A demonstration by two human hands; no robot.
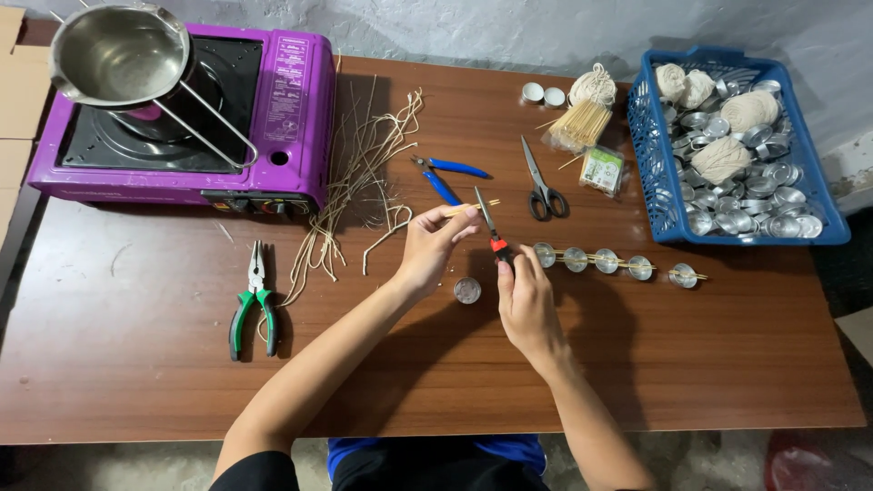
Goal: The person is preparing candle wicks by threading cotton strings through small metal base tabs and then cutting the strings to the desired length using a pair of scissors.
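My left hand (432, 247) pinches a thin wooden stick (473, 207) held level above the brown table (136, 364). My right hand (526, 300) grips a small cutter with a red and black handle (492, 232), its blade tip up against the stick. A single small metal cup (466, 290) lies on the table between my two hands. To the right of my right hand runs a row of several metal cups (607, 261) with sticks laid across them.
A purple portable stove (282, 109) with a steel pot (118, 56) stands at the back left. Wick strands (359, 173), green pliers (254, 305), blue pliers (446, 177), scissors (542, 186), a stick bundle (580, 123) and a blue basket (650, 155) of cups and string surround the hands.
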